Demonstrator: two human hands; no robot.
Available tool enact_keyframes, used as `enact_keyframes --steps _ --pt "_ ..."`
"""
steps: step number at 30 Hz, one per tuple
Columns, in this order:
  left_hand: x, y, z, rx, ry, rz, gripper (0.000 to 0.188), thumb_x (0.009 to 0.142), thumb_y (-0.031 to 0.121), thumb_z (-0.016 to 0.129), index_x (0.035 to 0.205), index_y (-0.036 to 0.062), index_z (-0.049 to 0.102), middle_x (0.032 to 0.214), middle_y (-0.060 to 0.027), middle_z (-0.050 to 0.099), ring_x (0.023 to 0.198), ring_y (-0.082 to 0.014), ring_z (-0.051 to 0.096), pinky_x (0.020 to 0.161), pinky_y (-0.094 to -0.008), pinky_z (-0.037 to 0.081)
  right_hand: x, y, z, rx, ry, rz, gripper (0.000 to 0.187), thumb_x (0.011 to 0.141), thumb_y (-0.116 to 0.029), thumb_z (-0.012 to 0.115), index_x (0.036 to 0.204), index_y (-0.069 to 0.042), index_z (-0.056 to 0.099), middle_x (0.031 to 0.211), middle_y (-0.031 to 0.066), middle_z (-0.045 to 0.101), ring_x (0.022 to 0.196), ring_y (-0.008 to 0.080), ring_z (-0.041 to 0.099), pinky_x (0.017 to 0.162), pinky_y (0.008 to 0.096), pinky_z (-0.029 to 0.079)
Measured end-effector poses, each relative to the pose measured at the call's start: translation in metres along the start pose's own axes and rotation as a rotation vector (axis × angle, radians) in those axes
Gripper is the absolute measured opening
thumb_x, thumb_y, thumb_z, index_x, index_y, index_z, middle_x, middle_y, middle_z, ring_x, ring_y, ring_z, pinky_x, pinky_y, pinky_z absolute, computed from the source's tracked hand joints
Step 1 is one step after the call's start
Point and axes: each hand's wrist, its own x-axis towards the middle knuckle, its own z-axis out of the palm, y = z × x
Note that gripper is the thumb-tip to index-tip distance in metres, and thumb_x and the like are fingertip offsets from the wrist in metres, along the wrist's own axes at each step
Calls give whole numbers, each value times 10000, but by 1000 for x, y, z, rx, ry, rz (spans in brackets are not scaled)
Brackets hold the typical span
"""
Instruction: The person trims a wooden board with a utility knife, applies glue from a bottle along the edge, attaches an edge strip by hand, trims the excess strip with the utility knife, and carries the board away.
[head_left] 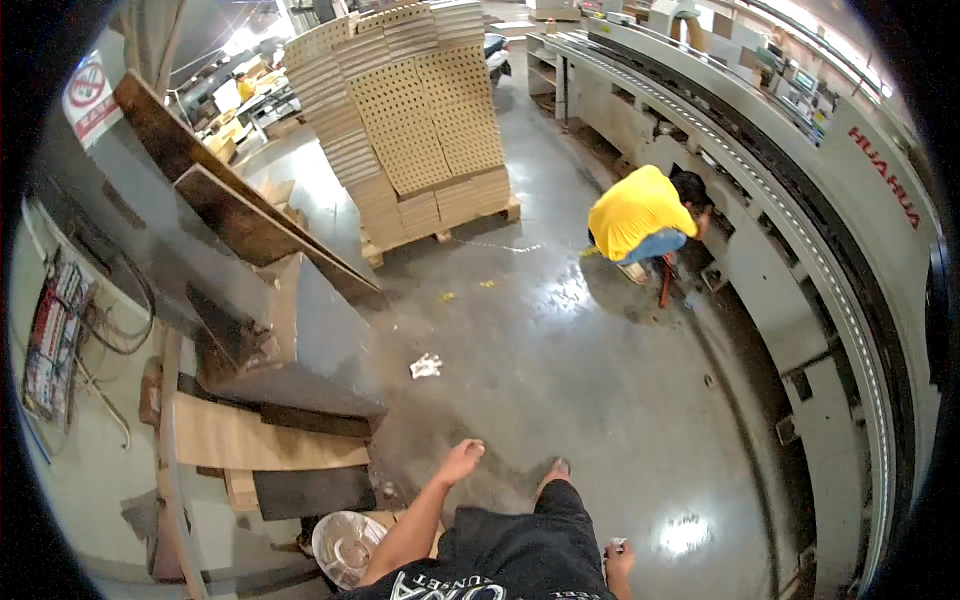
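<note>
Left hand dangles loosely half-curled, looks empty; right hand seems wrapped round some small white-and-dark item beside the shorts, probably easier walking. Perforated boards reach the pallet's edges, likely for stability.

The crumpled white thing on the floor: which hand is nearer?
Left. The left hand is ahead of the body, toward the white thing; the right hand is farther back and right.

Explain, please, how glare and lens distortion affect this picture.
Head view: bright glare patches on the glossy floor; the long machine bows toward the dark rim; the small item at the right hand is too small to identify.
</note>
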Motion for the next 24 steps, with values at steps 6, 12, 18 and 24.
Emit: enact_keyframes --steps 6,12,18,24 --pt "109 3 -29 -191 64 -207 506 983 412 608 1270 -4 604 1170 -152 666 992 -206 659 891 -362 523 160 -113 79 -98 -117 7 308 812 -66 748 1103 0 671 728 121 689 566 202 650 517 369 515" --pt "151 -40 -76 -239 99 -857 337 963 377 579 1072 86 709 1120 -89 665 1011 -196 612 814 -404 547 361 -317 147 -47 -70 -98 271 832 -81 763 1084 -14 689 819 112 716 666 169 678 589 351 538" --pt "275 -8 -118 243 -245 -381 303 980 347 523 1114 102 641 975 -114 649 877 -234 607 768 -410 516 509 -583 223 51 -218 -312 208 843 -90 761 1021 -5 696 799 79 716 689 152 671 651 310 527" --pt "523 110 -150 217 -81 -272 370 986 309 555 1248 56 622 1094 -144 667 968 -240 626 842 -392 516 607 -696 289 -22 -133 -405 207 811 -102 732 997 -14 706 781 110 719 711 209 692 707 352 535"
